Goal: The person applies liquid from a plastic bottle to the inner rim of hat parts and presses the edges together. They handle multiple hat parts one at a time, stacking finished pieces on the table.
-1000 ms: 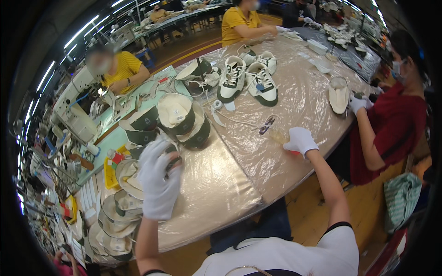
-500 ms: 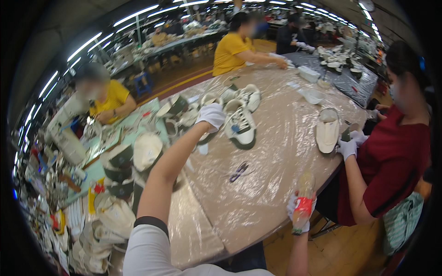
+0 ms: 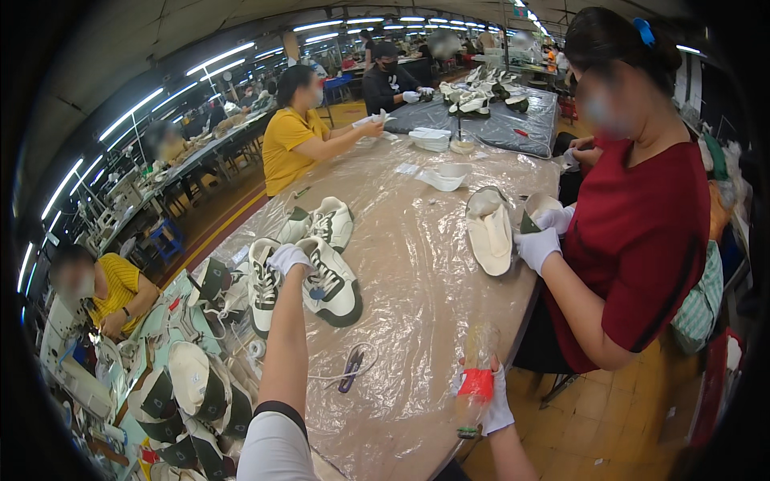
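Note:
My left hand (image 3: 290, 258), in a white glove, reaches out to a white sneaker with dark green trim (image 3: 263, 284). Its fingers are closed at the upper edge of that shoe, partly hidden behind the glove's back. Right beside it stands a matching laced sneaker (image 3: 333, 280) with a blue tag. My right hand (image 3: 496, 401), also gloved, is wrapped round a clear plastic bottle with a red band (image 3: 476, 385), held at the table's near right edge with its capped end toward me. Purple thread snips (image 3: 351, 370) lie on the plastic sheet between my arms, by a white cord.
Another pair of sneakers (image 3: 325, 223) sits just beyond. Stacked shoe uppers (image 3: 192, 385) crowd the left side. A co-worker in red (image 3: 634, 248) works close on the right beside an unfinished shoe (image 3: 489, 232). White trays (image 3: 443, 176) and a co-worker in yellow (image 3: 293, 148) are farther back.
My view has turned to the right. The sneaker at my left hand now stands alongside the tagged one. The bottle stays in my right hand.

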The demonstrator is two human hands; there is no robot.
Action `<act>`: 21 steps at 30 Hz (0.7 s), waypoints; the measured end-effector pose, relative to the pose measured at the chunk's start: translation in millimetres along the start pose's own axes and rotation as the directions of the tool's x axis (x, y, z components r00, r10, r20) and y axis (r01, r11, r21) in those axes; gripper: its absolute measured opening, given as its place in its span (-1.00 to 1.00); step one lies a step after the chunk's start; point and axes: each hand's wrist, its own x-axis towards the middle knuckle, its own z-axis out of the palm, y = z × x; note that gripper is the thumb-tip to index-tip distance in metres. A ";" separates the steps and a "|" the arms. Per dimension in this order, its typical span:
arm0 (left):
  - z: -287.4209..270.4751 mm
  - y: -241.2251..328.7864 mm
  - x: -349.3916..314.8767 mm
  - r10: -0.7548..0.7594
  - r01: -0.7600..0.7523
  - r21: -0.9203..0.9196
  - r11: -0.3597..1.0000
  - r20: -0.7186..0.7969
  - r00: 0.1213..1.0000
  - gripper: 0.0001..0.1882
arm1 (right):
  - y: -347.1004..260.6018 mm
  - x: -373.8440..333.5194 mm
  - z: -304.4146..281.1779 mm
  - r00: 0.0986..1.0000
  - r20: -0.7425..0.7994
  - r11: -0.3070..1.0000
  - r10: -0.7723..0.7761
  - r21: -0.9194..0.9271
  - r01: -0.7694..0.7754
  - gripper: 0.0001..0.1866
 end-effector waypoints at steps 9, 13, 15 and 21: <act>-80.1 -49.8 -21.1 0.201 -0.318 -0.451 0.834 -0.288 0.936 -0.71 | 8.5 11.8 17.9 0.998 0.014 0.998 -0.054 0.012 0.054 -0.23; -156.3 -91.7 -82.4 -0.013 -0.439 -0.889 0.132 -0.444 0.896 -0.62 | 5.3 20.2 26.6 0.985 0.172 0.993 -0.007 0.115 -0.013 -0.29; -180.0 -113.0 -126.1 0.063 -0.434 -0.872 -0.226 -0.458 0.887 -0.62 | 0.1 17.2 28.9 0.938 0.327 0.937 0.118 0.275 -0.214 -0.33; -114.3 -146.3 -337.3 0.044 -0.315 -0.930 -0.191 -0.328 0.944 -0.54 | -9.7 -46.9 27.8 0.858 0.513 0.870 0.015 0.417 -0.264 -0.23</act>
